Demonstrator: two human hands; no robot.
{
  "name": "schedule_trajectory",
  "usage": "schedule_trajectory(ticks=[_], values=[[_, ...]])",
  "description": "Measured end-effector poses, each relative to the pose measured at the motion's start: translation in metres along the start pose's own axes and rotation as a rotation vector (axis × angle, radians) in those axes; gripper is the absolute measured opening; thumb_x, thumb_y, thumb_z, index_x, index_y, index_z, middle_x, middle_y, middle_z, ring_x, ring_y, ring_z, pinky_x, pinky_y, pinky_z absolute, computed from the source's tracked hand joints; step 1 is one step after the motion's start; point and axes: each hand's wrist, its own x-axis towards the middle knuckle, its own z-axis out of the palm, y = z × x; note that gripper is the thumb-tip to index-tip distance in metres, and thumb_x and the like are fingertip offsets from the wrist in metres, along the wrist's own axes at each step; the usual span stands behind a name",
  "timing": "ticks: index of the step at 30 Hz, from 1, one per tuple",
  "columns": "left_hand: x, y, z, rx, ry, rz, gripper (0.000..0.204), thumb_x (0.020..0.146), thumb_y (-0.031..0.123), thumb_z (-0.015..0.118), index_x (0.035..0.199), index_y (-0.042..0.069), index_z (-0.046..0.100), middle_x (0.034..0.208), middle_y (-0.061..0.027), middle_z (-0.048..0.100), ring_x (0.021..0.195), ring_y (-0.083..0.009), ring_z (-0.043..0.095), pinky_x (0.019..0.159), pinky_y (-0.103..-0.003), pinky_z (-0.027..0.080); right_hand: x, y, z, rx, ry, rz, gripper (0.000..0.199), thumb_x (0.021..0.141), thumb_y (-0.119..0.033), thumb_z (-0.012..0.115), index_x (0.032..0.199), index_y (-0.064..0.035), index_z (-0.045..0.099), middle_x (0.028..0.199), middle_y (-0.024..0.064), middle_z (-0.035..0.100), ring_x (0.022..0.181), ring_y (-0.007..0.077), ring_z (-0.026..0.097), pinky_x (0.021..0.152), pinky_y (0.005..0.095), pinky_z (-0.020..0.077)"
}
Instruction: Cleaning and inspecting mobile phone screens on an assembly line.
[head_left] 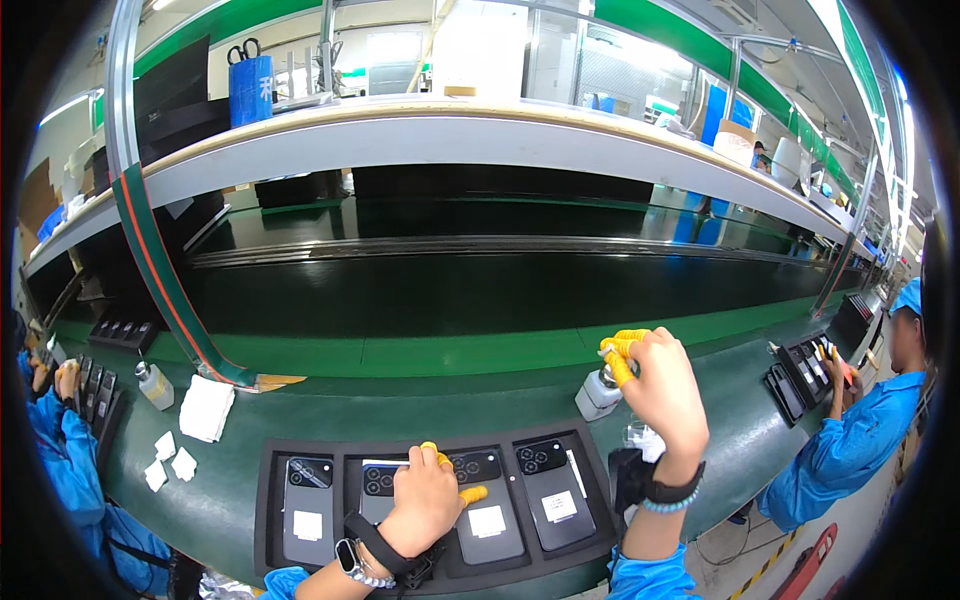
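A black foam tray (pixel 268 500) holds several dark phones, camera side up, most with a white label visible. My left hand (pixel 425 500), in yellow finger cots, rests over the middle of the tray, thumb spread from the fingers; it partly hides one phone beneath it. A dark phone (pixel 487 545) lies just right of that hand, another phone (pixel 560 510) at the right end and a third phone (pixel 307 540) at the left end. My right hand (pixel 665 390), also in yellow cots, is closed at the top of a pump bottle (pixel 598 396); a whitish bit shows at its fingertips.
Folded white cloths (pixel 207 408) and small white pieces (pixel 157 474) lie left of the tray, near another bottle (pixel 154 386). A green-taped post (pixel 165 270) rises there. Co-workers in blue sit left and stand right (pixel 850 430). A dark conveyor (pixel 430 290) runs beyond, under a shelf.
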Motion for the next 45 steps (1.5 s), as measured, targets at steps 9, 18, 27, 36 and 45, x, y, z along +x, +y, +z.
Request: schedule_trajectory(ticks=[9, 18, 27, 36, 45], values=[[0.005, 0.003, 0.005, -0.223, 0.080, -0.069, 0.067, 0.069, 0.051, 0.074, 0.085, -0.013, 0.060, 0.092, -0.0212, 0.050, 0.092, -0.0323, 0.051, 0.069, -0.037, 0.051, -0.012, 0.055, 0.048, -0.298, -0.112, 0.235, 0.009, 0.070, -0.010, 0.066, 0.071, -0.0011, 0.065, 0.076, 0.0166, 0.062, 0.076, 0.0313, 0.061, 0.068, 0.0390, 0.0507], [0.001, -0.006, -0.004, -0.536, 0.000, -0.124, 0.063, 0.075, 0.039, 0.075, 0.101, -0.013, 0.051, 0.104, -0.0240, 0.045, 0.098, -0.0347, 0.049, 0.079, -0.038, 0.049, 0.001, 0.039, 0.054, -0.315, 0.260, 0.193, 0.005, 0.070, -0.008, 0.064, 0.072, -0.0029, 0.062, 0.072, 0.0156, 0.061, 0.068, 0.0321, 0.062, 0.062, 0.0400, 0.0493], [0.002, 0.004, 0.018, -1.007, 0.019, -0.154, 0.084, 0.075, 0.023, 0.079, 0.129, -0.009, 0.023, 0.110, -0.0186, 0.045, 0.074, -0.0185, 0.059, 0.070, -0.029, 0.052, -0.009, 0.038, 0.069, -0.291, 0.027, 0.303, 0.011, 0.069, -0.009, 0.068, 0.075, -0.0008, 0.063, 0.077, 0.0187, 0.063, 0.072, 0.0339, 0.064, 0.066, 0.0401, 0.0520], [0.000, -0.003, -0.002, -1.123, -0.319, -0.119, 0.111, 0.080, 0.019, 0.071, 0.138, -0.009, -0.020, 0.103, -0.0258, 0.058, 0.079, -0.0266, 0.062, 0.066, -0.032, 0.049, -0.013, 0.054, 0.076, -0.349, -0.016, 0.240, 0.008, 0.069, -0.010, 0.064, 0.075, -0.0041, 0.065, 0.073, 0.0186, 0.063, 0.068, 0.0333, 0.065, 0.062, 0.0381, 0.0528], [0.013, -0.015, -0.019, -1.829, -0.156, -0.212, 0.065, 0.084, 0.011, 0.067, 0.136, -0.003, 0.030, 0.121, -0.0113, 0.052, 0.112, -0.0177, 0.050, 0.097, -0.030, 0.039, 0.000, 0.033, 0.050, -0.251, -0.004, 0.180, 0.008, 0.072, -0.005, 0.065, 0.079, -0.0020, 0.066, 0.075, 0.0173, 0.064, 0.069, 0.0328, 0.065, 0.062, 0.0376, 0.0521]])
